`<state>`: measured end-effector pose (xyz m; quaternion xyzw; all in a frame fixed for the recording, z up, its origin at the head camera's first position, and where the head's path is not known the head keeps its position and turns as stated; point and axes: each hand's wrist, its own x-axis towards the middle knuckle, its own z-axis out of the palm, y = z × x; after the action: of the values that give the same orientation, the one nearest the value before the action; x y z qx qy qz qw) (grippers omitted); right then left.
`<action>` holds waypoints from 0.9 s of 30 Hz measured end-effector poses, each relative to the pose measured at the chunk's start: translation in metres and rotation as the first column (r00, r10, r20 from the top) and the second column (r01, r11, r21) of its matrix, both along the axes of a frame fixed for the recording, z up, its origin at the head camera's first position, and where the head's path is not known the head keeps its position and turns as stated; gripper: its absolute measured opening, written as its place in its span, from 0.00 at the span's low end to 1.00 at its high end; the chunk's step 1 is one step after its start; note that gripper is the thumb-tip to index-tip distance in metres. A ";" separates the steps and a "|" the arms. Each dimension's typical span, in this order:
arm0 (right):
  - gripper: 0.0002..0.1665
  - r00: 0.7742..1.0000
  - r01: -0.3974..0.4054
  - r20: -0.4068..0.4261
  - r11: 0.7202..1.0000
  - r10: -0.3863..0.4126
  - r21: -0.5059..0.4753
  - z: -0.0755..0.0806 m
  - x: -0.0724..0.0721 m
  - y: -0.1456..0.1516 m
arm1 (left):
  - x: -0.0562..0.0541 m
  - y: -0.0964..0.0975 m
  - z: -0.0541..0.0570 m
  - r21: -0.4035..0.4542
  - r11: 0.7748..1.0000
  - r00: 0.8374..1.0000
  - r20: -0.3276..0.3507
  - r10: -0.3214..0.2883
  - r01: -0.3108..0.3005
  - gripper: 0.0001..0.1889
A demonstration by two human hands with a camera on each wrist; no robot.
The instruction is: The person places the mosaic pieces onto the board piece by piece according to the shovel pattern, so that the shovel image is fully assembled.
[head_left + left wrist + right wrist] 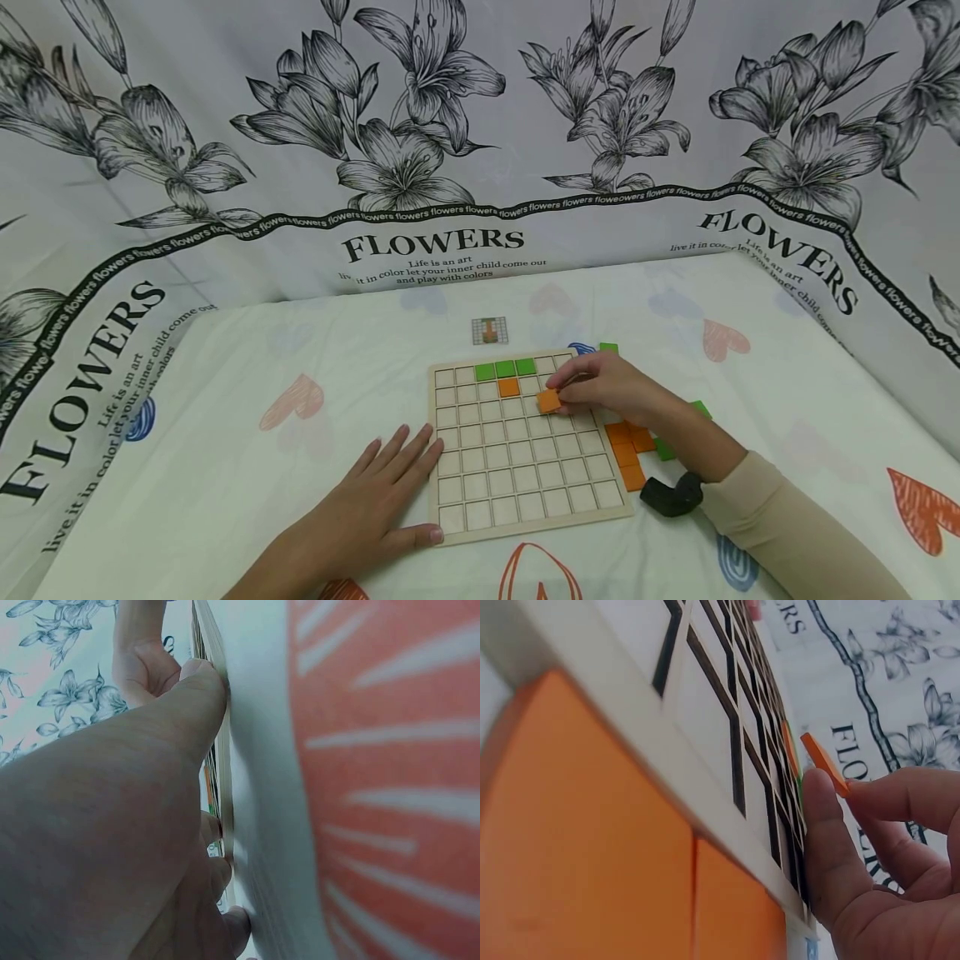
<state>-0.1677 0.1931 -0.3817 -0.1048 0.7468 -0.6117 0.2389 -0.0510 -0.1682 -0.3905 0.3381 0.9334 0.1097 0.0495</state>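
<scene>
A wooden grid board (533, 527) lies flat on the cloth. My left hand (372, 502) rests beside its left edge, fingers straight, with fingertips and thumb tip right at the frame. Over the upper right cells, my right hand (611, 387) pinches an orange square tile (549, 402) between thumb and fingers. In the right wrist view this held tile (825, 763) is tilted and above the grid. Three green tiles (506, 368) sit side by side in the farthest row. Below the middle one, an orange tile (509, 387) fills a cell of the second row.
Loose orange tiles (622, 455) lie along the board's right side, with green tiles (665, 450) near them, partly under the right forearm. Another green tile (609, 347) is past the far right corner. A small picture card (490, 331) lies behind the board.
</scene>
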 end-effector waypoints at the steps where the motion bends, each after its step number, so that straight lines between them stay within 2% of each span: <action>1: 0.12 1.000 -0.003 -0.002 1.000 0.003 -0.002 0.000 0.000 -0.001 | 0.000 0.000 0.000 0.000 1.000 1.000 0.000 -0.001 0.001 0.47; 14: 0.14 0.999 -0.029 0.012 0.998 0.030 -0.062 -0.003 -0.003 -0.023 | -0.001 0.000 -0.002 -0.005 1.000 1.000 -0.002 -0.002 0.002 0.47; 27: 0.13 0.994 -0.050 -0.097 0.994 0.059 0.098 -0.003 -0.004 -0.037 | -0.001 -0.001 -0.004 -0.007 1.000 1.000 -0.018 -0.007 0.006 0.47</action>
<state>-0.1720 0.1560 -0.3846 -0.1441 0.7829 -0.5627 0.2228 -0.0524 -0.1695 -0.3942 0.3419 0.9331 0.1032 0.0424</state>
